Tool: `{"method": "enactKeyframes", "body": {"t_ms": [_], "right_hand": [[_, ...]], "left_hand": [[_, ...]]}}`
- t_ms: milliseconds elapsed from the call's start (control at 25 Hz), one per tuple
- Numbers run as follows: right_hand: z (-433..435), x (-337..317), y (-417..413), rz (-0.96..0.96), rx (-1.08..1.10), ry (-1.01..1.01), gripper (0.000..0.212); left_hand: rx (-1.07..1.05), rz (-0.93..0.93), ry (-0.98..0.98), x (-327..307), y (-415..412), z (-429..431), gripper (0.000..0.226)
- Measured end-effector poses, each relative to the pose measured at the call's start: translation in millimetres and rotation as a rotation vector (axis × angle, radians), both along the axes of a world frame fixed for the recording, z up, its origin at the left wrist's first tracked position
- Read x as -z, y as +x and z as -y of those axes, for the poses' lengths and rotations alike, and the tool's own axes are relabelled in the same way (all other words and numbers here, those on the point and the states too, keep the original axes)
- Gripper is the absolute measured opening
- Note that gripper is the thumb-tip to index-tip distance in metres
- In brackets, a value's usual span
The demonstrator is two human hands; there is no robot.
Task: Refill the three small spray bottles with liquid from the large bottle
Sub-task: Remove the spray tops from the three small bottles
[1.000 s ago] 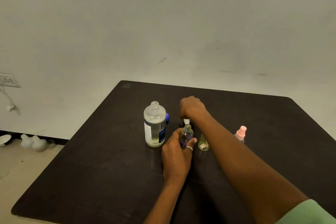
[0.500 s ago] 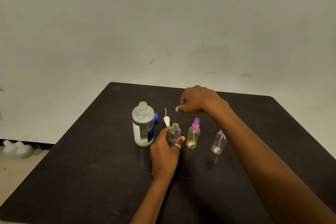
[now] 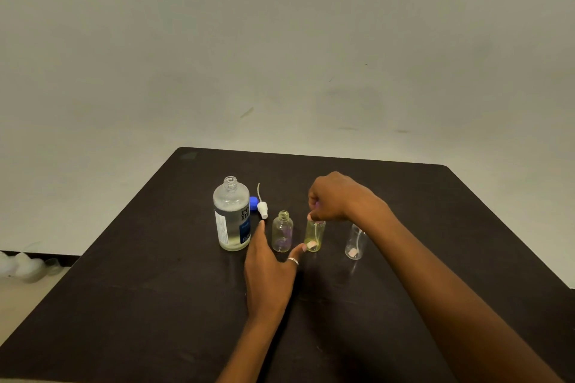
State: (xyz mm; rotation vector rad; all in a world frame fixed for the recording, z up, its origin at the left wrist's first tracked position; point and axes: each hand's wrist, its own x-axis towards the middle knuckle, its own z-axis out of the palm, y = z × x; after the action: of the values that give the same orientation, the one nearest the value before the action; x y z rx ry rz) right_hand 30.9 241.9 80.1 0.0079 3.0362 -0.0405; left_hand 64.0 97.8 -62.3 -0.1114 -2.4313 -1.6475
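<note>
Currently the right hand (image 3: 336,199) is curled over the top of the yellow-green spray bottle (image 3: 315,236), its fingertips pinching the bottle's pump cap, of which only a sliver of purple shows under the fingers. This bottle stands upright on the dark counter (image 3: 124,305), directly under that hand, with a thin dip tube visible inside and a small pale label near its base.

The left hand (image 3: 270,270) lies low over the counter with its fingers straight and spread, gripping nothing; a ring sits on one digit. The purple-tinted spray bottle (image 3: 282,232), uncapped and upright, stands in the fork between this hand's forefinger and thumb. Whether the hand touches it cannot be told. The thumb tip reaches the foot of the yellow-green spray bottle.

Just left of the left forefinger stands the large bottle (image 3: 231,214), open at the neck, clear liquid inside, with a blue and white label. Its blue cap (image 3: 253,204) rests behind it on the counter. A white spray head (image 3: 263,208) with its thin tube lies flat between the large bottle and the purple-tinted spray bottle, beyond the left fingertips.

The clear spray bottle (image 3: 354,242) stands to the right of the yellow-green one, apart from it, its top hidden behind the right wrist.
</note>
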Motion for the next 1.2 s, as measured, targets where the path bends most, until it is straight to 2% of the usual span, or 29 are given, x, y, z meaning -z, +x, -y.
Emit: {"method": "enactKeyframes", "body": {"t_ms": [120,200,280,400,560,640,720,840,920,1200], "right_hand": [[-2,2,1,-0.028,-0.013,0.001,0.008],[-3,1,4,-0.030,-0.016,0.016,0.006],[-4,1,7,-0.015,-0.021,0.030,0.006],[-5,0,13,-0.009,-0.032,0.026,0.008],[-4,1,19,-0.045,-0.054,0.012,0.008],[-5,3,19,-0.058,-0.058,0.000,0.008],[-4,4,19,-0.061,-0.051,-0.011,0.005],[-3,4,22,-0.116,-0.010,0.015,0.023],[0,5,25,-0.147,0.002,0.056,0.027],[0,10,24,-0.132,-0.060,0.053,0.019]], "left_hand": [[-0.054,-0.196,-0.065,-6,27,0,0.077],[0.010,-0.342,-0.113,-9,38,-3,0.059],[0.089,-0.403,-0.147,-8,42,-10,0.051],[0.170,-0.373,-0.126,-9,42,-28,0.051],[0.183,-0.156,-0.025,-10,31,-56,0.065],[0.158,-0.109,-0.004,-7,21,-65,0.057],[0.131,-0.100,0.022,-7,15,-68,0.037],[0.124,-0.070,0.053,-5,11,-68,0.018],[0.145,-0.053,0.053,-4,10,-67,0.017],[0.149,-0.088,0.053,-2,8,-66,0.026]]}}
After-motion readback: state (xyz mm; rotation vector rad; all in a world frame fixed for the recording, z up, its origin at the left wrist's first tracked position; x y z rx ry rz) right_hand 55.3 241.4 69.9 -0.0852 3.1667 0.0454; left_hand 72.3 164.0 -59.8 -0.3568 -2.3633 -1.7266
